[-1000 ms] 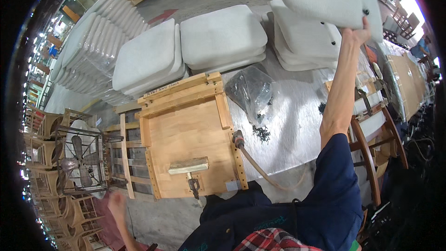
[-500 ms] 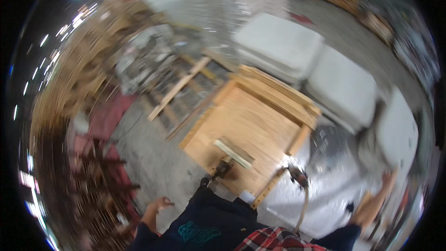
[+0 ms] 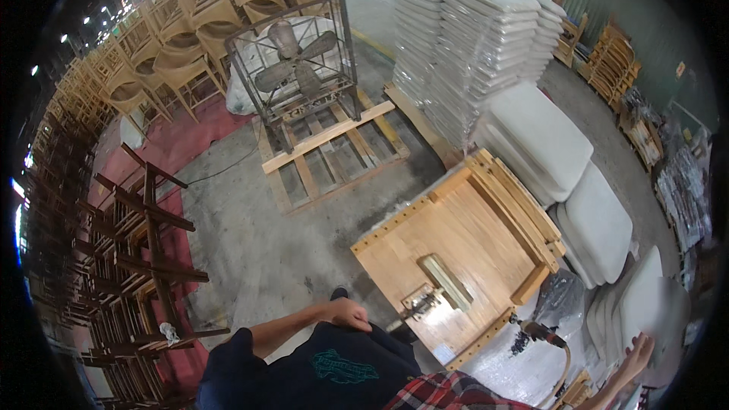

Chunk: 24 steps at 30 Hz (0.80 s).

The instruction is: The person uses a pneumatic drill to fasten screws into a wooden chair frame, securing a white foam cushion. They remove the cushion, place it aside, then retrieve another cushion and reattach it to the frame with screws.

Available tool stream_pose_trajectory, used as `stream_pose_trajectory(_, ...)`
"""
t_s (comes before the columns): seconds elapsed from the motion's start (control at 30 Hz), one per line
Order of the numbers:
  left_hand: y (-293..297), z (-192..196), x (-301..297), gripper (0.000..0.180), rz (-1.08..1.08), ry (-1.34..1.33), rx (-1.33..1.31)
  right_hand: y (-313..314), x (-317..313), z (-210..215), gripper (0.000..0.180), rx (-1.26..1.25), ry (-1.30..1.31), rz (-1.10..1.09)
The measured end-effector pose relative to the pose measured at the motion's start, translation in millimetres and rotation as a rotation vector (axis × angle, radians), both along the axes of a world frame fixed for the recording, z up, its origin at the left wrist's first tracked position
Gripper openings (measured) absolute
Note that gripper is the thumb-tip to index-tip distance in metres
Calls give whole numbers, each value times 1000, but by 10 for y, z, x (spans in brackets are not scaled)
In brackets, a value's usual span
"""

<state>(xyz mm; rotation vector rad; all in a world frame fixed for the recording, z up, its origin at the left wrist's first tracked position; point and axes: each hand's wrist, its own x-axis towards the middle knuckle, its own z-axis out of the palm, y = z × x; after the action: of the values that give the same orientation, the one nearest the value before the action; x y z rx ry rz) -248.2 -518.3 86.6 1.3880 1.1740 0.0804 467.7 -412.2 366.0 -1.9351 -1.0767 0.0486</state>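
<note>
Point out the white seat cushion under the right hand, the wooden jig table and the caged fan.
white seat cushion [image 3: 659,311], head view, bare top face.
wooden jig table [image 3: 463,247], head view, middle of its board.
caged fan [image 3: 295,61], head view, blade hub behind the wire.

One head-worn fisheye camera looks steeply down from above the person's chest, faced ahead and left across a workshop floor. Nearest, at the lower edge, are the left hand [image 3: 348,311] and right hand [image 3: 636,355]; the wooden bench [image 3: 456,258] lies close below, the fan [image 3: 295,61] and cushion stack [image 3: 471,30] farther off. Edges bend near the rim.
</note>
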Motion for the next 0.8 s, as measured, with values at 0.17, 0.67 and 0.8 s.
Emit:
stream_pose_trajectory(0.17, -71, -188, -728, 26, -45, -274, -19, -434, -2772, -192, 36, -509, -163, 715)
stream_pose_trajectory(0.67, 82, 260, -1219, 24, -163, -21, 465, -1008, -5458, -2392, 14, -985, 727, 1113)
stream_pose_trajectory(0.8, 182, 248, -1156, 27, -201, 111, 541, -884, -5660, -2335, 26, -1016, 553, 1168)
